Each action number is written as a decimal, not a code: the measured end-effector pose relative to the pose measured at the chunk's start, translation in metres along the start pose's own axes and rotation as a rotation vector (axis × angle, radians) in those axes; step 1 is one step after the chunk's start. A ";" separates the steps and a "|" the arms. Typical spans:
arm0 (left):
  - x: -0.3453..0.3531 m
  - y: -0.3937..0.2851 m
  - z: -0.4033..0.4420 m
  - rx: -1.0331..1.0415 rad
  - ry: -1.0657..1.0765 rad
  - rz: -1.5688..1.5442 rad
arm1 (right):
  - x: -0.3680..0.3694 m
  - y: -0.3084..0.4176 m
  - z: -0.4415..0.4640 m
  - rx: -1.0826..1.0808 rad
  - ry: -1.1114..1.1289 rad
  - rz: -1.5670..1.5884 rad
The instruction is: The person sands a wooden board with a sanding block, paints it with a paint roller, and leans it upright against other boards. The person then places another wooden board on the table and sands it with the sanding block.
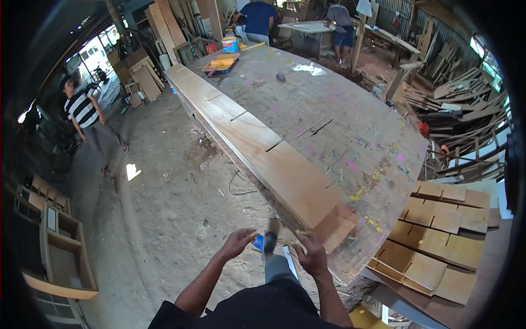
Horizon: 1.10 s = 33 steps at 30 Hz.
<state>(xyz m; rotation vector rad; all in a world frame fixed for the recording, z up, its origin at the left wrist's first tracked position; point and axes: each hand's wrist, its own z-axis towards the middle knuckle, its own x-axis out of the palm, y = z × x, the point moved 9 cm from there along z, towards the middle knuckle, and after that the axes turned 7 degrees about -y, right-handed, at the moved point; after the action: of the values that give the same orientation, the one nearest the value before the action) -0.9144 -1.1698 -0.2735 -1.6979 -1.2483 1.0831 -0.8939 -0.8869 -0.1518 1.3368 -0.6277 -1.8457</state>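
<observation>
My left hand (239,244) is held over the floor, left of the table's near corner. Its fingers are curled together, and what they hold, if anything, is too small to name. A blue item (258,242) shows just beyond its fingertips; I cannot tell whether they touch. My right hand (313,256), also with curled fingers, is beside the near end of a long slotted plywood board (296,170). Whether it grips anything is unclear. The board lies along the table's left edge, with narrow slots cut across it. A shorter wood piece (335,227) sits under its near end.
The paint-stained table (361,137) carries a paint tray (221,64) and a bucket (230,44) at its far end. Slotted boards (438,219) lie at right. A person in stripes (85,111) stands at left; two others work behind. A wooden frame (63,241) stands at lower left.
</observation>
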 end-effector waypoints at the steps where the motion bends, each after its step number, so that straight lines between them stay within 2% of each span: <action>1: -0.009 -0.011 0.020 0.013 0.018 -0.038 | 0.019 -0.001 0.022 -0.032 0.028 0.001; 3: -0.045 -0.038 0.079 0.110 0.036 -0.131 | 0.049 -0.009 0.073 -0.052 -0.005 0.001; 7: -0.149 -0.110 0.237 0.274 -0.126 0.034 | 0.106 -0.032 0.192 -0.096 -0.118 -0.016; 8: -0.172 -0.132 0.276 0.350 -0.171 0.035 | 0.121 -0.041 0.220 -0.081 -0.163 0.011; 10: -0.208 -0.165 0.358 0.364 -0.218 0.003 | 0.154 -0.058 0.274 -0.035 -0.193 -0.011; 12: -0.235 -0.194 0.442 0.403 -0.247 0.359 | 0.171 -0.064 0.309 -0.029 -0.210 -0.081; 13: -0.232 -0.226 0.464 0.408 -0.250 0.442 | 0.178 -0.061 0.323 -0.032 -0.200 -0.098; 14: -0.228 -0.254 0.485 0.512 -0.254 0.538 | 0.181 -0.065 0.329 0.033 -0.241 -0.105; 16: -0.224 -0.284 0.559 0.489 -0.214 0.722 | 0.188 -0.077 0.337 0.244 -0.274 -0.084; 18: -0.210 -0.306 0.644 0.451 -0.115 0.916 | 0.197 -0.091 0.333 0.310 -0.310 -0.114; 19: -0.205 -0.309 0.692 0.462 -0.090 0.915 | 0.202 -0.100 0.328 0.377 -0.342 -0.131; 21: -0.192 -0.314 0.784 0.574 -0.134 0.978 | 0.208 -0.099 0.327 0.371 -0.343 -0.300; 23: -0.168 -0.331 0.860 0.547 -0.102 1.036 | 0.199 -0.070 0.349 0.257 -0.414 -0.425; 24: -0.159 -0.334 0.897 0.500 -0.098 1.104 | 0.201 -0.073 0.346 0.314 -0.406 -0.442; 26: -0.135 -0.349 0.965 0.578 -0.070 1.126 | 0.210 -0.078 0.346 0.361 -0.456 -0.537; 28: -0.110 -0.341 1.027 0.614 -0.052 1.123 | 0.212 -0.079 0.345 0.361 -0.481 -0.650; 30: -0.101 -0.340 1.074 0.750 -0.192 1.033 | 0.218 -0.095 0.334 0.469 -0.408 -0.722; 31: -0.095 -0.335 1.103 0.753 -0.177 1.025 | 0.224 -0.108 0.324 0.526 -0.378 -0.750; 33: -0.080 -0.324 1.144 0.887 -0.165 1.045 | 0.224 -0.111 0.316 0.533 -0.430 -0.749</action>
<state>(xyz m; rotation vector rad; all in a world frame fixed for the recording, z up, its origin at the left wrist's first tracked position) -2.0978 -1.0707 -0.3714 -1.4731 0.2321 1.9922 -1.2610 -1.0151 -0.2581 1.6714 -0.9801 -2.7513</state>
